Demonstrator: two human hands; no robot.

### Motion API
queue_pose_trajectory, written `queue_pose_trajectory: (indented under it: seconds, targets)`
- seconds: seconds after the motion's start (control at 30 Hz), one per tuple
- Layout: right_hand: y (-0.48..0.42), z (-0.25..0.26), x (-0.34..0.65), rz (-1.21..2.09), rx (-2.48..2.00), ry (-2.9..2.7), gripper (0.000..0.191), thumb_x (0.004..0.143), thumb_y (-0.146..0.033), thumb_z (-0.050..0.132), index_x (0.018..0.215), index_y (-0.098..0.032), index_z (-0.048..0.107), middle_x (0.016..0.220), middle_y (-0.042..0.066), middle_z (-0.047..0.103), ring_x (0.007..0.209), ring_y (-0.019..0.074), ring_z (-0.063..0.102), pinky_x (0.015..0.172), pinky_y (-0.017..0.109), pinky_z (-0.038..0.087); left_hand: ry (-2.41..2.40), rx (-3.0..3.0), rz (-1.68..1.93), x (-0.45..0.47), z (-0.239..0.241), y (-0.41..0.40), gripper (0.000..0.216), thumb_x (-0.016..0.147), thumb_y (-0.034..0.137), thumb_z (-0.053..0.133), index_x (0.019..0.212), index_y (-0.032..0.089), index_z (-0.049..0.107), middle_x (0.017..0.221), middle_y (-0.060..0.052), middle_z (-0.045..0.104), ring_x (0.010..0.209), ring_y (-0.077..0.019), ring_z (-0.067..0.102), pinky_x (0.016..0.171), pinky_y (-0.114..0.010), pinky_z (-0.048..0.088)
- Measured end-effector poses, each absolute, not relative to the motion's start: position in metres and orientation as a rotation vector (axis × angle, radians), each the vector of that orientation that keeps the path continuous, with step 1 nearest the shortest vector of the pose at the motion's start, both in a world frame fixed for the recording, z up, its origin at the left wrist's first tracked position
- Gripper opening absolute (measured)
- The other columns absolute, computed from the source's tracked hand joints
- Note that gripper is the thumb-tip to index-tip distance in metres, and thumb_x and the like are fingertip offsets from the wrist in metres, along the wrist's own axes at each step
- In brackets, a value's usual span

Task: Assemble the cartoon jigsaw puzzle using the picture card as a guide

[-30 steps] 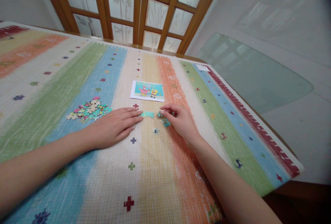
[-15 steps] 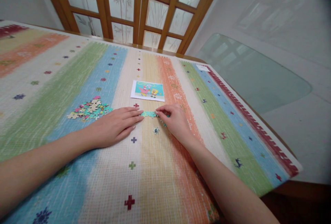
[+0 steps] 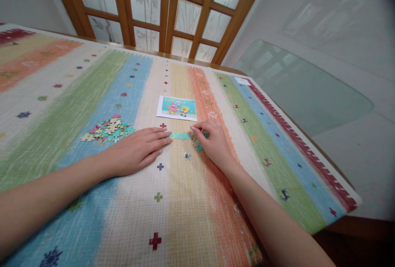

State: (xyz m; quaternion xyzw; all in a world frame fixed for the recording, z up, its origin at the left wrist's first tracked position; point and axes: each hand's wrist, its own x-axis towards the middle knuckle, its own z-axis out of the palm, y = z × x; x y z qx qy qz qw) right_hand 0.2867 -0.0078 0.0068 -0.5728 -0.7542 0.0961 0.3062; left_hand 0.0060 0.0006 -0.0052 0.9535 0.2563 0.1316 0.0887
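A short strip of joined teal jigsaw puzzle pieces [image 3: 180, 135] lies on the striped tablecloth. My left hand [image 3: 140, 149] rests flat with fingers stretched out, its fingertips on the strip's left end. At the strip's right end is my right hand [image 3: 211, 141], thumb and forefinger pinched together; anything between them is too small to make out. Beneath and beside the right hand sit a few more teal and mixed-colour puzzle pieces [image 3: 196, 142], partly covered by it. Just beyond the hands lies a picture card [image 3: 177, 108] with cartoon figures.
Left of my left hand is a heap of loose puzzle pieces [image 3: 109, 130], some face down. The tablecloth [image 3: 185, 209] has coloured stripes and printed motifs. A small white label [image 3: 242, 81] lies near the far right edge. Wooden glass-paned doors [image 3: 151, 12] stand behind the table.
My right hand has shifted slightly right and away from the strip, uncovering its right end and more of the pieces beneath. My left hand stays in place.
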Motion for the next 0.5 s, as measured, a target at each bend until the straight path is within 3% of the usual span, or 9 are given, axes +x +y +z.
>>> queue_pose_trajectory:
  seconds: [0.1,0.3,0.5]
  targets:
    - [-0.008,0.008,0.299,0.198,-1.467,-2.092,0.018,0.096,-0.027,0.06,0.089,-0.021,0.076,0.088,0.007,0.071,0.09,0.0237,0.06,0.083,0.039,0.043,0.762,2.848,0.385,0.006,-0.006,0.001,0.043,0.105,0.031,0.04,0.144,0.02,0.053,0.155,-0.006,0.048,0.146,-0.0213,0.04,0.123,-0.041,0.029]
    - [-0.018,0.013,0.304,0.183,-1.385,-2.369,0.025,0.096,-0.026,0.059,0.115,-0.025,0.075,0.104,0.009,0.067,0.102,0.026,0.057,0.089,0.043,0.041,0.777,2.859,0.362,0.007,-0.004,0.0,0.043,0.105,0.032,0.039,0.144,0.02,0.054,0.155,-0.006,0.048,0.145,-0.0214,0.041,0.122,-0.041,0.03]
    - [-0.02,0.021,0.303,0.101,-1.412,-2.388,0.03,0.094,-0.017,0.055,0.116,-0.024,0.074,0.114,0.01,0.066,0.109,0.028,0.056,0.093,0.045,0.042,0.768,2.864,0.364,0.007,-0.004,0.0,0.043,0.105,0.032,0.04,0.145,0.021,0.053,0.155,-0.006,0.047,0.146,-0.0212,0.04,0.122,-0.041,0.03]
